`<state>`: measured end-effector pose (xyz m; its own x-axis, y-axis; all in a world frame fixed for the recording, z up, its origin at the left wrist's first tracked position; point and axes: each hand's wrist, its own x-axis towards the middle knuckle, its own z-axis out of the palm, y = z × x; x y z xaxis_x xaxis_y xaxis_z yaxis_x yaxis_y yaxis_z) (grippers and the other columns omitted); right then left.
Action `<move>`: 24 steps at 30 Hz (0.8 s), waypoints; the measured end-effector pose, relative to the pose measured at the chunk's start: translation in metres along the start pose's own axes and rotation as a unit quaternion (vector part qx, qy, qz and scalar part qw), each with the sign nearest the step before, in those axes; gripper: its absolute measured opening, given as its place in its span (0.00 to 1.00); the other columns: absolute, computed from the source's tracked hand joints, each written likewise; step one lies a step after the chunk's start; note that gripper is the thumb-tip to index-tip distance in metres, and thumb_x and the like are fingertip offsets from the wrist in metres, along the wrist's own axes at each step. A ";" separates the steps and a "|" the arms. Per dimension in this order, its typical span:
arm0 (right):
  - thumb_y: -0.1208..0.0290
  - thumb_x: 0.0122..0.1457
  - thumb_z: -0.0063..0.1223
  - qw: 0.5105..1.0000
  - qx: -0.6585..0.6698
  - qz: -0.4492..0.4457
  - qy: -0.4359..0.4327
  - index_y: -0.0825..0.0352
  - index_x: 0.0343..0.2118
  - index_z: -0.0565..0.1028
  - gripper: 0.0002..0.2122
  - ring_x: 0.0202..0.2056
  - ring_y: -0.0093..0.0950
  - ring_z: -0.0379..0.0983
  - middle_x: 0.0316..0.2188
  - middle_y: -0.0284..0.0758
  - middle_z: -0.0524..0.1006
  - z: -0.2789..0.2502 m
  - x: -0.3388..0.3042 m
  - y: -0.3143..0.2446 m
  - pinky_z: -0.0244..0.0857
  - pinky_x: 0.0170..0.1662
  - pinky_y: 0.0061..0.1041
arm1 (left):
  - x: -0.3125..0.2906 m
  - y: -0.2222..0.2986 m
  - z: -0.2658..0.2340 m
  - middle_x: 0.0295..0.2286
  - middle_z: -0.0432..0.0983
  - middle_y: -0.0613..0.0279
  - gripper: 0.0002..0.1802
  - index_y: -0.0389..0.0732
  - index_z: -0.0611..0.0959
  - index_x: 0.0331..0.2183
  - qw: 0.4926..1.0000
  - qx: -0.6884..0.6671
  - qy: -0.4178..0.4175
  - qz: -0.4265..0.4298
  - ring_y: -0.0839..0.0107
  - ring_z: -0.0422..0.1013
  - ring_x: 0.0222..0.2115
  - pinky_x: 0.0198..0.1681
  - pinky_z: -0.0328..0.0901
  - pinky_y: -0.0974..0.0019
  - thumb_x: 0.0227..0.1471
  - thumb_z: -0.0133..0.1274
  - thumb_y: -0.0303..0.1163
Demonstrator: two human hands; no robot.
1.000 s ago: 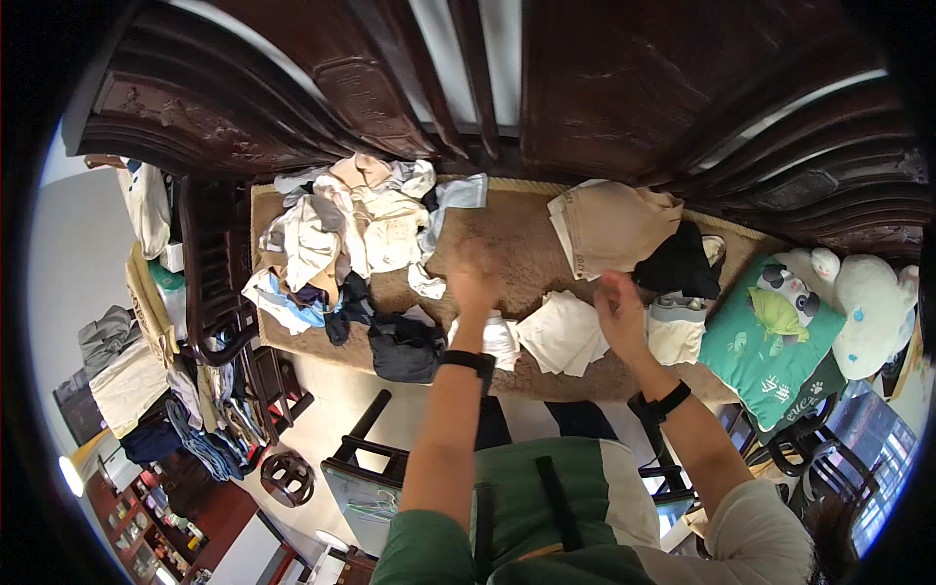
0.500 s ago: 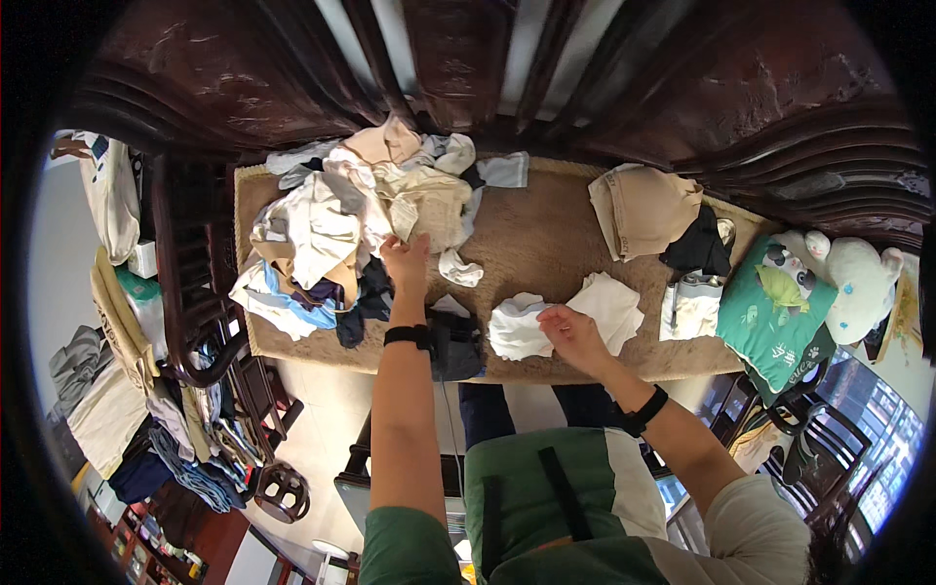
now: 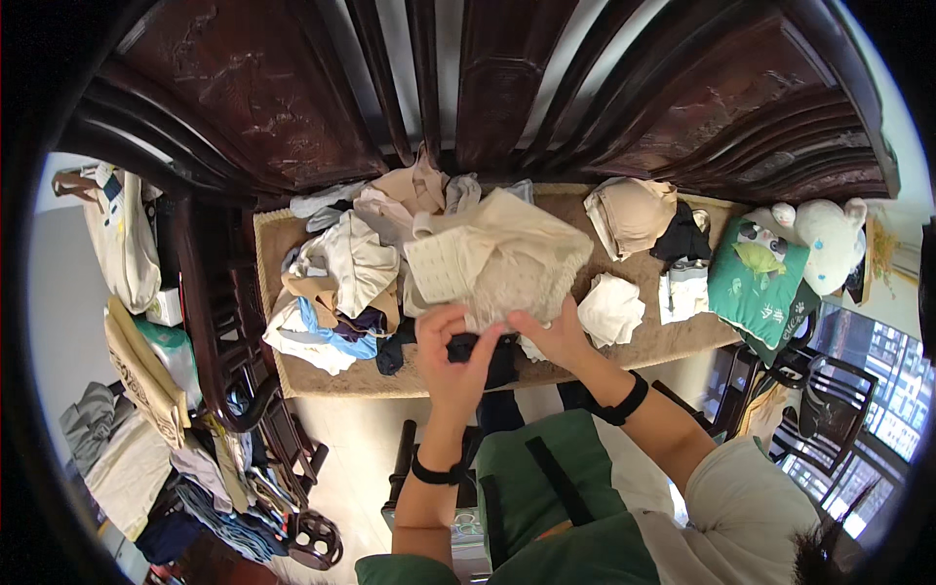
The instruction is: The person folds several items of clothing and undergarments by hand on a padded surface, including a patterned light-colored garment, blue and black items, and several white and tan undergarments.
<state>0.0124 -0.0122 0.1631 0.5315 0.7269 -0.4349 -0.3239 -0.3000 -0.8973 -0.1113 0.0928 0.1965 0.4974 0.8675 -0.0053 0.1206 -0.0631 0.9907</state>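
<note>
A cream garment with a lace-like edge (image 3: 531, 249) is held up above the brown seat cover (image 3: 546, 193), spread between my two hands. My left hand (image 3: 450, 356) pinches its near edge at the left, thumb against fingers. My right hand (image 3: 551, 336) grips the near edge at the right. Left of it lies a jumbled heap of white, tan, blue and dark clothes (image 3: 356, 263). A white cloth (image 3: 611, 310) rests to the right of my right hand. Dark cloth (image 3: 492, 363) shows partly behind my hands. The garment covers the middle of the seat.
At the seat's right stand a beige folded garment (image 3: 634, 216), a black cloth (image 3: 682, 234) and a white folded piece (image 3: 684, 291). Beyond are a green cushion (image 3: 759, 278) and a white plush toy (image 3: 829, 244). A carved dark wood backrest (image 3: 502, 88) closes off the far side.
My left hand has drawn the cream garment off the heap, toward me and right. My right hand has left the white cloth and taken hold of the garment too.
</note>
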 end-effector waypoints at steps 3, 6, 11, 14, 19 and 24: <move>0.60 0.57 0.57 0.996 0.045 0.067 0.022 0.71 0.57 0.58 0.31 0.54 0.26 0.63 0.53 0.40 0.66 -0.002 -0.014 -0.027 0.60 0.53 0.25 | -0.010 0.020 -0.009 0.38 0.72 0.60 0.29 0.37 0.68 0.47 0.996 -0.077 -0.040 -0.034 0.76 0.70 0.33 0.41 0.62 0.75 0.43 0.62 0.18; 0.51 0.65 0.39 0.923 0.332 0.176 0.088 0.70 0.57 0.61 0.27 0.50 0.29 0.69 0.52 0.38 0.70 0.010 -0.027 -0.090 0.64 0.52 0.27 | -0.012 0.024 -0.015 0.44 0.71 0.53 0.34 0.36 0.60 0.53 0.999 -0.037 -0.015 0.003 0.67 0.69 0.43 0.47 0.61 0.66 0.48 0.59 0.24; 0.55 0.65 0.40 0.875 0.428 0.224 0.020 0.71 0.55 0.64 0.24 0.49 0.30 0.71 0.50 0.38 0.72 -0.015 -0.049 -0.090 0.65 0.54 0.30 | -0.014 0.042 -0.014 0.51 0.65 0.48 0.43 0.35 0.53 0.59 0.992 0.036 -0.064 -0.103 0.61 0.67 0.45 0.48 0.60 0.64 0.50 0.60 0.32; 0.60 0.64 0.45 0.877 0.404 0.258 -0.016 0.72 0.51 0.68 0.21 0.43 0.27 0.75 0.45 0.40 0.76 -0.031 -0.069 -0.094 0.70 0.47 0.27 | -0.015 0.042 -0.012 0.52 0.65 0.43 0.48 0.34 0.47 0.61 0.892 -0.146 -0.215 -0.370 0.60 0.66 0.49 0.50 0.62 0.62 0.51 0.59 0.35; 0.62 0.63 0.46 0.898 0.310 0.309 -0.049 0.73 0.51 0.67 0.20 0.42 0.25 0.76 0.45 0.39 0.75 -0.068 -0.096 -0.080 0.71 0.43 0.24 | -0.014 0.036 0.012 0.47 0.68 0.54 0.49 0.37 0.47 0.62 0.872 -0.187 -0.183 -0.413 0.67 0.68 0.44 0.49 0.62 0.66 0.49 0.59 0.29; 0.61 0.63 0.45 0.935 0.172 0.302 -0.072 0.75 0.56 0.62 0.25 0.49 0.25 0.71 0.51 0.40 0.71 -0.096 -0.128 -0.085 0.65 0.50 0.22 | 0.003 0.045 0.020 0.43 0.69 0.58 0.46 0.43 0.64 0.56 0.980 0.037 -0.170 -0.097 0.69 0.68 0.42 0.45 0.65 0.68 0.34 0.63 0.18</move>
<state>0.0468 -0.1385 0.2877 0.0662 0.5725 -0.8172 -0.7772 -0.4841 -0.4021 -0.0868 0.0823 0.2383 0.7146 0.6530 -0.2508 0.2972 0.0411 0.9539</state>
